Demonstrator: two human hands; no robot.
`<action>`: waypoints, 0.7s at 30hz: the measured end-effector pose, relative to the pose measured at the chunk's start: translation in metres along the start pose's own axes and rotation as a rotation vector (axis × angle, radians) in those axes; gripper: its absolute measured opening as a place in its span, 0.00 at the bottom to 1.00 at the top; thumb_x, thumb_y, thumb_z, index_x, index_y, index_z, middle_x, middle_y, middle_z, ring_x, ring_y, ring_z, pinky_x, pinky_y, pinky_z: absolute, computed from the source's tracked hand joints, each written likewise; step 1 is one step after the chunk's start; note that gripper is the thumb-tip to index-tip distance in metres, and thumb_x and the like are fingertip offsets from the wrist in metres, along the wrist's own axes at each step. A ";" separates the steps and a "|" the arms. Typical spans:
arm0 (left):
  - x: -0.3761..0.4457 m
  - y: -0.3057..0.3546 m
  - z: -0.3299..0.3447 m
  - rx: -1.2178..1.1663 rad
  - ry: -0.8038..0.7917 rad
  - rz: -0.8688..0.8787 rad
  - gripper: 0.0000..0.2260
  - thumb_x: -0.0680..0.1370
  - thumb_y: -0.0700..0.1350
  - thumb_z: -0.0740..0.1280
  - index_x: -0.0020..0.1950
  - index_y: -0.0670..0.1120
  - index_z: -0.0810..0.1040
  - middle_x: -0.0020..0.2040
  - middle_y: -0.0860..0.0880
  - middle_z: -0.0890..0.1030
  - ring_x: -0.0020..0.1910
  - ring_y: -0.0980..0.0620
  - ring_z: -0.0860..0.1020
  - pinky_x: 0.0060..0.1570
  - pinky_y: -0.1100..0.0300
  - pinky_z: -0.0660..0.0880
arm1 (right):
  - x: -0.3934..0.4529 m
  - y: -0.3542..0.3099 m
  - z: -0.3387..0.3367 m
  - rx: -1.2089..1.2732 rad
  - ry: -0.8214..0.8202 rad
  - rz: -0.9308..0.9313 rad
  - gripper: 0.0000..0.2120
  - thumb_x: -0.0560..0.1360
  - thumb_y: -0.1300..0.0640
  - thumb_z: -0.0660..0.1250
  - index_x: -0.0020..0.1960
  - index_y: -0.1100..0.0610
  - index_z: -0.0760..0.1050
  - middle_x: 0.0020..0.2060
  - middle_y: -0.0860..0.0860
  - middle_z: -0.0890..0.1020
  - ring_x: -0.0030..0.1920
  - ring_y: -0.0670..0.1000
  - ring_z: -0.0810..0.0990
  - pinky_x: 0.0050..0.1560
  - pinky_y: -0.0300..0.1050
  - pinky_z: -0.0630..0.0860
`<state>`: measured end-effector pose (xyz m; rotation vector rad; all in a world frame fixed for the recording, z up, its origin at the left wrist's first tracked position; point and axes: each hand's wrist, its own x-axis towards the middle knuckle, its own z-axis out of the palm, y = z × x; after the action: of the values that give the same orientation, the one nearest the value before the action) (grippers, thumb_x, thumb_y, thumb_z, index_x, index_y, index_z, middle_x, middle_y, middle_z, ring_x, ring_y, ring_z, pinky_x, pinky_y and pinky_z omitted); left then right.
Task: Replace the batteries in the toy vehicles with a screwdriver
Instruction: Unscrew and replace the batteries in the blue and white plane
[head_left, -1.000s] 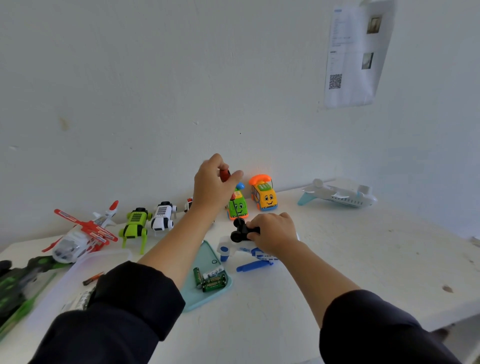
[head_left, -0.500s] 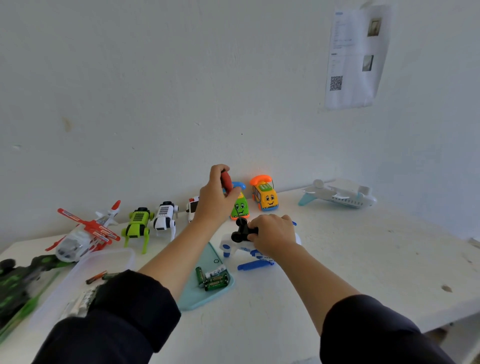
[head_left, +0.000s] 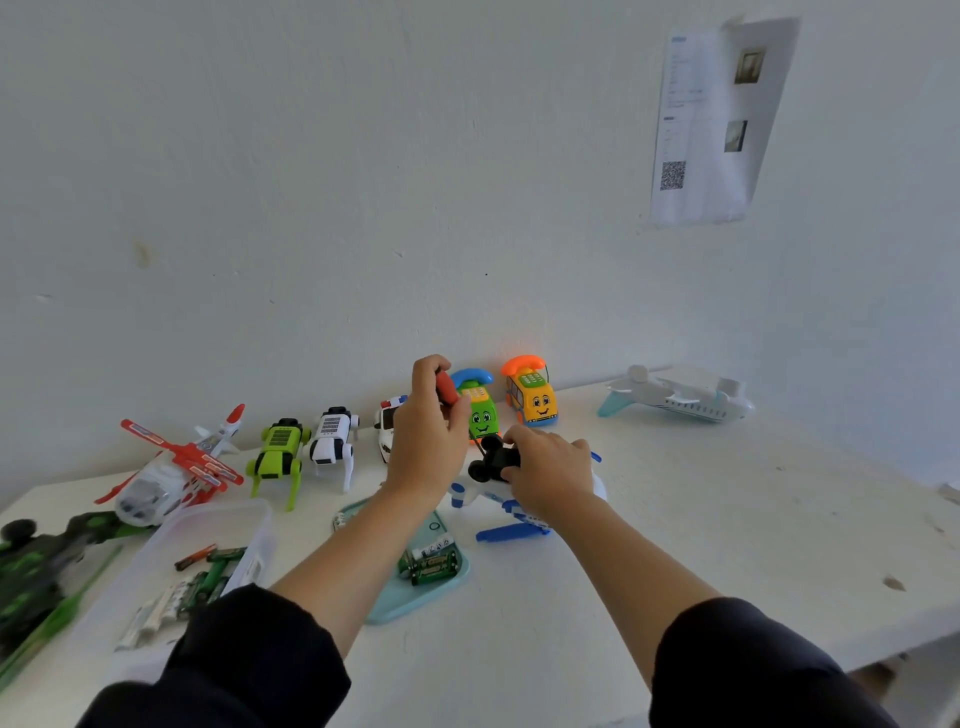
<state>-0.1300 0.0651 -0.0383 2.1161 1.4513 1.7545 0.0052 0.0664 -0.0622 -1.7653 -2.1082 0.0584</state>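
White table (head_left: 701, 519) against a wall, toys lined along its back edge. Near the middle, blue-and-white toy plane (head_left: 511, 512) lying upside down, wheels up, pinned under right hand (head_left: 550, 475) curled over it. Left hand (head_left: 428, 441) clenched around red-handled screwdriver (head_left: 447, 388), tip angled toward the plane. Green batteries (head_left: 431, 564) on a teal tray (head_left: 395, 603) just beside.

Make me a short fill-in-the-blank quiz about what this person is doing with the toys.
1. The left hand grips a screwdriver with a ____ handle.
2. The right hand steadies the overturned blue-and-white toy plane by its black ____.
3. Green batteries lie on a pale ____ tray.

Missing words: red; wheels; blue
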 end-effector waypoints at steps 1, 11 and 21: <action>0.000 -0.001 0.001 -0.004 0.010 -0.001 0.13 0.78 0.37 0.64 0.61 0.41 0.67 0.39 0.52 0.73 0.40 0.46 0.82 0.36 0.60 0.76 | 0.000 0.001 -0.001 0.018 -0.001 0.015 0.15 0.78 0.54 0.62 0.64 0.51 0.68 0.56 0.50 0.78 0.56 0.53 0.74 0.56 0.49 0.63; 0.018 -0.046 -0.040 0.498 -0.200 -0.413 0.14 0.78 0.44 0.64 0.62 0.44 0.66 0.43 0.47 0.77 0.38 0.46 0.77 0.36 0.54 0.74 | 0.002 0.014 -0.005 0.124 -0.032 0.103 0.09 0.78 0.56 0.61 0.58 0.52 0.71 0.50 0.49 0.76 0.52 0.51 0.73 0.53 0.49 0.61; -0.039 -0.111 -0.088 1.086 -0.734 -0.895 0.21 0.78 0.39 0.59 0.71 0.41 0.62 0.63 0.42 0.74 0.59 0.45 0.75 0.53 0.55 0.72 | -0.004 0.025 -0.004 0.201 0.053 0.151 0.15 0.79 0.56 0.61 0.66 0.51 0.69 0.58 0.52 0.76 0.57 0.55 0.73 0.56 0.50 0.68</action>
<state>-0.2640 0.0577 -0.0970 1.4641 2.6348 -0.1909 0.0302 0.0662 -0.0661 -1.7804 -1.8593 0.2527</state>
